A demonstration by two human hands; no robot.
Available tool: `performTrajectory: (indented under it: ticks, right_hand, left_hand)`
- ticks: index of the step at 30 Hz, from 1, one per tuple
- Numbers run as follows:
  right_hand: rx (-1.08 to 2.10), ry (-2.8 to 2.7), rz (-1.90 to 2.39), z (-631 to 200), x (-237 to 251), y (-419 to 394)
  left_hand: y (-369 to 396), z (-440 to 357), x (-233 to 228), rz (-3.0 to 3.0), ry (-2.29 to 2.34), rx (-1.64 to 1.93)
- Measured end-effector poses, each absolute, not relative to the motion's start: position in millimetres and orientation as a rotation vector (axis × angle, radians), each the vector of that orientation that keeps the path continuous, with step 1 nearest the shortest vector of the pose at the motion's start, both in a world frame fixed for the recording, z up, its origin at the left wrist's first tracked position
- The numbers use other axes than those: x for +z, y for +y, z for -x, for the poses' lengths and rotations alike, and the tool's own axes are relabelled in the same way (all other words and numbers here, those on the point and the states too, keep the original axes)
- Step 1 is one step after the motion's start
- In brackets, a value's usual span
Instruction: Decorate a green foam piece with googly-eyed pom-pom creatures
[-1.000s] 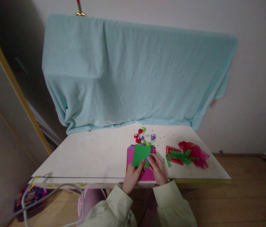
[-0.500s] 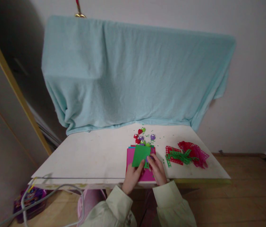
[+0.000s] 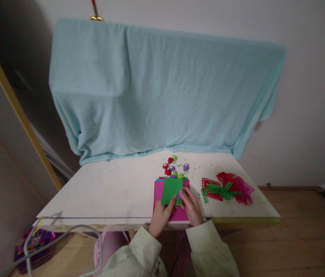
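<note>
In the head view my left hand (image 3: pixel 161 216) pinches the lower edge of a green paper sheet (image 3: pixel 171 189), thumb on top. My right hand (image 3: pixel 190 207) has its fingers closed round a small purple paper punch (image 3: pixel 180 193) at the sheet's lower right side. Cut holes show along the sheet's edge below the punch. Under both hands lies a stack of coloured paper with a magenta sheet (image 3: pixel 158 194) on top. Just beyond the sheet sit several small red, green and purple punches with eye-like tops, such as a red punch (image 3: pixel 167 172) and a purple punch (image 3: pixel 186 166).
Right of the stack lies a pile of perforated paper scraps, with green strips (image 3: pixel 220 189) and red ones (image 3: pixel 231 179). Tiny green bits dot the white table (image 3: pixel 107 192). A light blue cloth (image 3: pixel 174 92) hangs behind. A grey cable (image 3: pixel 64 234) loops at the front left.
The view has shifted very slightly. Both hands keep their hold on the green sheet and the purple paper punch, with hardly any movement.
</note>
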State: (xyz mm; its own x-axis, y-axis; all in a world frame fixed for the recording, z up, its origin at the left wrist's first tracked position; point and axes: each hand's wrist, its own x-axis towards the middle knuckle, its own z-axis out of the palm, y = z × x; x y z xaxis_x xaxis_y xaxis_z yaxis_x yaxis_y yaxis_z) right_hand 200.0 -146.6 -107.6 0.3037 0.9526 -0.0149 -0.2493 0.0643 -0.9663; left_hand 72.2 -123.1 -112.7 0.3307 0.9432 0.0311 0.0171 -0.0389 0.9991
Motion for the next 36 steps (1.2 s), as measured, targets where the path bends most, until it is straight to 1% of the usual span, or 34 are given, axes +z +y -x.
performTrajectory:
  ticks: [18, 24, 27, 32, 36]
  right_hand:
    - [1.103, -0.821, 1.119, -201.9, -110.5, -146.4]
    - [1.037, -0.797, 1.122, -198.9, -106.0, -148.2]
    - [1.027, -0.793, 1.132, -197.2, -103.2, -148.3]
    - [1.095, -0.834, 1.173, -197.7, -102.6, -145.9]
    - [1.07, -0.784, 1.178, -197.1, -103.4, -145.7]
  left_hand:
    - [-122.2, -71.9, -115.9, -1.432, 0.986, 0.925]
    - [-123.8, -71.5, -113.9, -1.408, 0.945, 0.893]
    - [-124.7, -72.2, -112.6, -1.374, 0.954, 0.903]
    - [-125.4, -72.7, -109.5, -1.321, 0.976, 0.945]
    - [-125.6, -72.3, -107.5, -1.298, 0.982, 0.941]
